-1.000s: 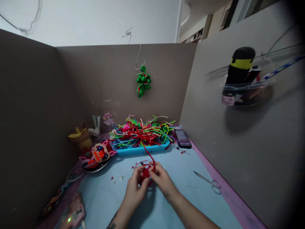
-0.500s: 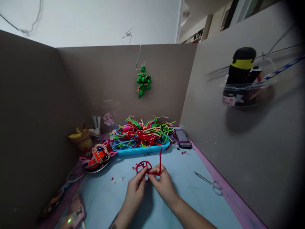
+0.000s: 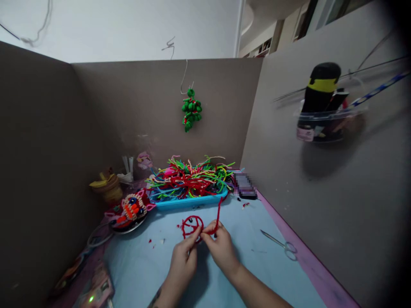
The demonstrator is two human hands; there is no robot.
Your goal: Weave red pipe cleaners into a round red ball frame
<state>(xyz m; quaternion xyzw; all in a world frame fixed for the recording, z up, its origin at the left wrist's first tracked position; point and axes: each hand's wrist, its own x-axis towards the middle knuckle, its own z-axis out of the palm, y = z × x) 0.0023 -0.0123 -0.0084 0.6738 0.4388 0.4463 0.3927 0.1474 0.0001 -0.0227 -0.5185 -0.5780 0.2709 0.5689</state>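
Red pipe cleaners bent into a ring with inner strands [image 3: 183, 226] are held up over the blue table covering. My left hand [image 3: 185, 253] pinches the ring's lower right side between thumb and fingers. Close beside it, my right hand [image 3: 218, 246] is closed on a free length of red pipe cleaner [image 3: 219, 210], whose end sticks up above the fingers. The two hands nearly touch at the fingertips, so the spot where ring and free length meet is partly hidden.
A blue tray [image 3: 192, 202] heaped with colourful pipe cleaners stands behind my hands. Scissors [image 3: 284, 245] lie to the right, a phone [image 3: 245, 186] at the back right. On the left are a pipe-cleaner figure [image 3: 131, 207] on a plate and a pink device [image 3: 100, 284].
The red ring has turned to face me more, showing its inner strands. The free end in my right hand leans further right. Both hands stay pinched.
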